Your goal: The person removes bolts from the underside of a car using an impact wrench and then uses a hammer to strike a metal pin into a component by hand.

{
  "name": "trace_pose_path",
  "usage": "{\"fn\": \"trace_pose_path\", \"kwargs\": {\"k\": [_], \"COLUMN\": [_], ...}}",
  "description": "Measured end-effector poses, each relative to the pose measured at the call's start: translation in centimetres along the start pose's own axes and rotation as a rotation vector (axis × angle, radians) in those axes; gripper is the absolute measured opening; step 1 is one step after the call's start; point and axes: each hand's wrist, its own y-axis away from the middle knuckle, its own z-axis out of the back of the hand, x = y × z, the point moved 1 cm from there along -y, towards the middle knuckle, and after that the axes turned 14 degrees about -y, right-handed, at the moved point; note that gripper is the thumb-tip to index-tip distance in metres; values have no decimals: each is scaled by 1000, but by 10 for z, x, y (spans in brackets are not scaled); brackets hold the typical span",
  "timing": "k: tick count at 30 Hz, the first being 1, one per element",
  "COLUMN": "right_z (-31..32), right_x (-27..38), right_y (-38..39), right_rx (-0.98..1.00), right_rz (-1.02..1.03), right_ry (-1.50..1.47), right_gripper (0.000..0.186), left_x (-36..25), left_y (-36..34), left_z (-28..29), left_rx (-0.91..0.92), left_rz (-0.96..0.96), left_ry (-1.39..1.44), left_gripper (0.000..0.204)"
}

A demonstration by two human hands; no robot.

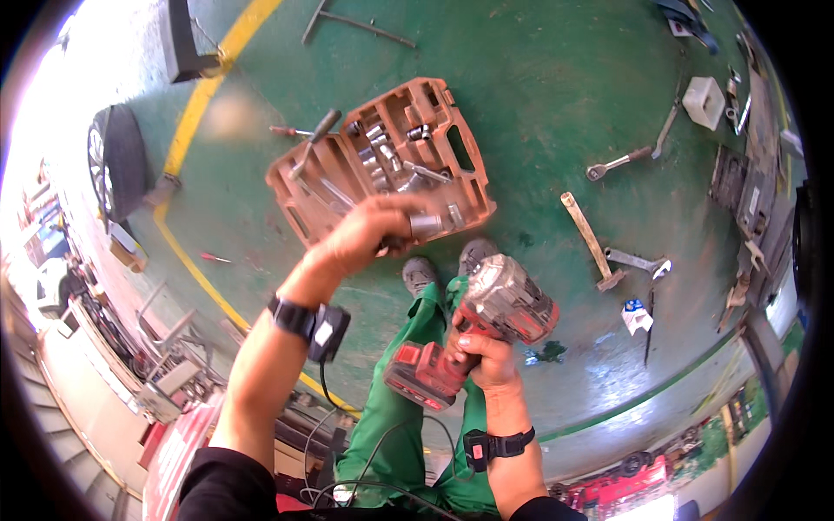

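Note:
My right hand is wrapped round the handle of a red and grey cordless impact wrench, its battery pack low on the left. Over the near edge of an open orange-brown socket set case, my left hand has its fingers closed about a silver socket; the fingers are slightly blurred. Several loose sockets lie in the case. A dark-handled ratchet rests slanted across its left half.
A wooden-handled hammer, a wrench and a ratchet wrench lie on the green floor at right. A wheel stands at far left. A small screwdriver lies left of my arm. Cables hang over my legs.

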Motion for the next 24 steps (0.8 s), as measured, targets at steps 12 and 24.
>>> {"fn": "trace_pose_path", "kwargs": {"k": [12, 24], "right_z": [-50, 25], "right_x": [-50, -153], "right_y": [238, 409], "right_rx": [219, -149], "right_rz": [282, 1084], "right_ry": [-85, 203], "right_gripper": [28, 29], "left_x": [-142, -119], "left_y": [211, 312], "left_z": [-193, -419], "left_rx": [230, 456], "left_rz": [-198, -201], "left_ry": [50, -385], "left_gripper": [39, 24]}}
